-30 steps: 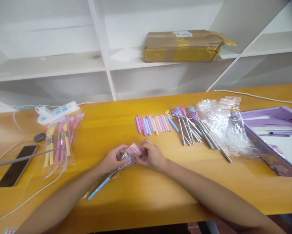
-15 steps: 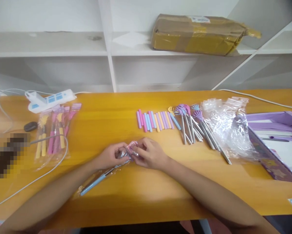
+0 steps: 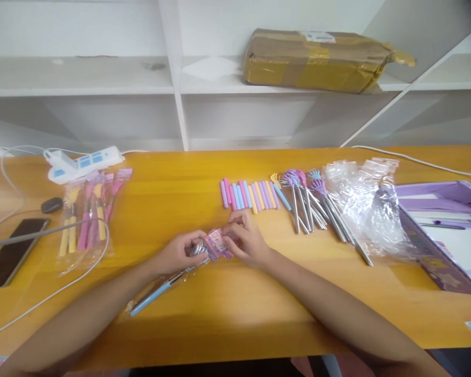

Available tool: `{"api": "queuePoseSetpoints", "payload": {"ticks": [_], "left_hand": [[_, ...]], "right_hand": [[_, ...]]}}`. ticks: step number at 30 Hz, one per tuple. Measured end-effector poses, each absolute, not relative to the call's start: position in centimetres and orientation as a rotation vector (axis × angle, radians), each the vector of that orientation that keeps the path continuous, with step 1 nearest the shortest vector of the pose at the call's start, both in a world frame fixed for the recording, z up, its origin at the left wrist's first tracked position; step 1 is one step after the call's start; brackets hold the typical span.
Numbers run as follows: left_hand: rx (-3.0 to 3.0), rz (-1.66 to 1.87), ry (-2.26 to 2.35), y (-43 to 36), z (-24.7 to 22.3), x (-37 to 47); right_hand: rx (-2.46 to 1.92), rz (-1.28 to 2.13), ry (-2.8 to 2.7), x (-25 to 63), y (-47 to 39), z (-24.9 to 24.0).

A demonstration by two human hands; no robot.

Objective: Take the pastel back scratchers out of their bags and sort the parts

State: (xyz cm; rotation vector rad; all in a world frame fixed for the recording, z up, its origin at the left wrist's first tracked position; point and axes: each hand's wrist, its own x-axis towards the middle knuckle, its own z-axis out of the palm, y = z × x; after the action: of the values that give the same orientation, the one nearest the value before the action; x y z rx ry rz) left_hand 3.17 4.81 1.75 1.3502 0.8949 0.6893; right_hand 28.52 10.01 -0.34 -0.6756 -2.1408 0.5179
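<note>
A blue-handled stick in a clear bag [image 3: 152,298] slants down to the left from my left hand [image 3: 184,251], whose fingers are closed round the bag's upper end. My right hand [image 3: 245,238] pinches the bag's pink printed top [image 3: 217,244] between thumb and fingers. Farther back lies a row of pink, purple, blue and yellow tubes [image 3: 251,195]. Beside it are metal rods with coloured claw-shaped heads [image 3: 314,204]. Several bagged sticks with yellow and pink handles [image 3: 88,214] lie at the left.
Clear empty bags [image 3: 369,209] lie beside a purple box [image 3: 435,262] at the right. A power strip [image 3: 86,162], a phone [image 3: 13,254], a small black object [image 3: 52,204] and cables are at the left. A taped parcel [image 3: 317,60] rests on the shelf.
My right hand has opened out slightly and shifted up, and more of the pink printed top shows between my hands. My left hand has hardly moved.
</note>
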Motion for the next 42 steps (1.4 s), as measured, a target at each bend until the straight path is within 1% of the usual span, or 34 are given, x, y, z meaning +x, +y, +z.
{"api": "queuePoseSetpoints", "payload": {"ticks": [5,10,14,16,18,21,24,26,29,35,40,42], "left_hand": [[1.349,0.672,0.889,4.8,1.8,3.0],[1.383,0.672,0.847,5.1,1.8,2.2],[1.294,0.716,0.747,5.6,1.3,1.8],[1.257,0.739,0.751,5.7,1.2,1.8],[1.214,0.731,0.770,5.7,1.2,1.8],[1.140,0.609,0.741,5.5,1.3,1.7],[1.082,0.463,0.641,5.5,1.5,1.6],[1.052,0.400,0.559,5.6,1.6,1.4],[0.997,0.317,0.438,5.7,1.7,1.3],[0.990,0.180,0.334,5.9,2.0,1.0],[1.092,0.186,0.371,6.0,1.8,0.6],[1.154,0.220,0.393,6.1,1.8,0.6]], "right_hand": [[-0.671,0.765,-1.980,28.2,10.0,0.3],[-0.786,0.758,-1.762,28.7,11.0,0.5],[-0.789,0.785,-1.947,28.9,11.6,0.3],[-0.795,0.732,-2.031,28.9,11.4,0.3],[-0.705,0.699,-2.059,28.8,10.9,0.6],[-0.550,0.799,-2.161,28.1,9.6,1.2],[-0.553,0.970,-2.286,27.0,8.2,1.9],[-0.546,0.999,-2.218,26.6,7.7,2.8],[-0.660,0.902,-1.960,27.0,8.1,4.9],[-0.659,0.649,-1.922,29.6,9.7,9.6],[-0.629,0.543,-1.764,30.8,9.7,10.5],[-0.643,0.602,-1.621,30.7,9.8,10.5]]}}
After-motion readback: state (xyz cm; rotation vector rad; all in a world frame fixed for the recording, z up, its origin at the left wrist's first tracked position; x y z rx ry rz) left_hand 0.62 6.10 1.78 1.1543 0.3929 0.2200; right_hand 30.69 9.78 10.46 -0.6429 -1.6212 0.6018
